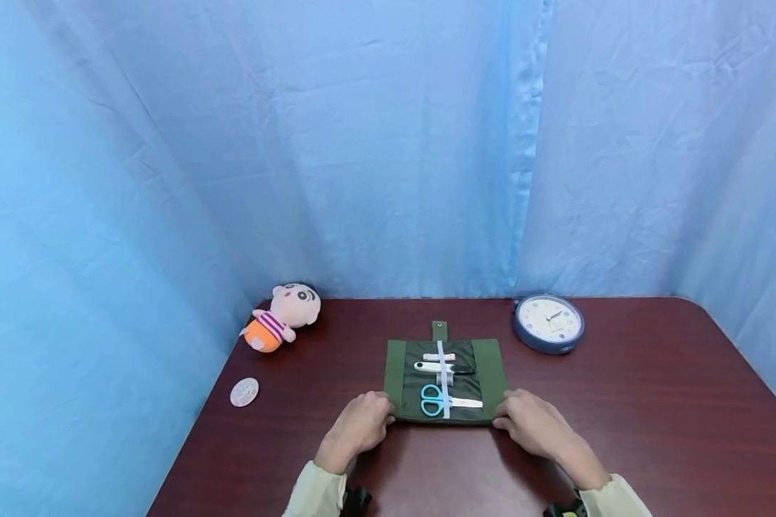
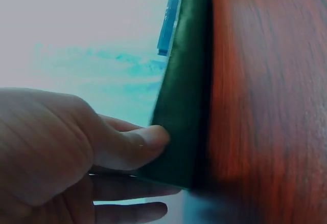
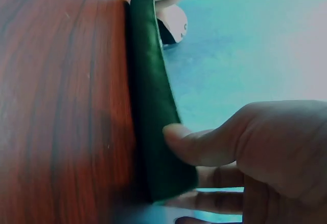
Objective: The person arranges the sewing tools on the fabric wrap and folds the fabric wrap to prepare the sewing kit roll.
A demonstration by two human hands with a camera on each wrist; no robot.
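An unfolded green fabric tool pouch (image 1: 490,362) lies on the dark red-brown table. A white strap crosses scissors (image 1: 432,400) with turquoise handles, a white-and-black slim tool (image 1: 427,367), a small silvery piece (image 1: 448,378) and a small white-and-red item (image 1: 448,357). My left hand (image 1: 362,420) pinches the pouch's near left corner, and my right hand (image 1: 533,425) pinches the near right one. Both wrist views show the near edge of the pouch (image 2: 181,96) tilted up, each thumb on its green face with fingers behind. The pouch's contents are hidden there.
At the back left lies a plush doll (image 1: 284,319), with a round whitish disc (image 1: 244,392) nearer the table's left edge. A blue round clock (image 1: 548,324) sits right of the pouch. Blue curtains (image 1: 388,143) hang behind the table (image 1: 653,402).
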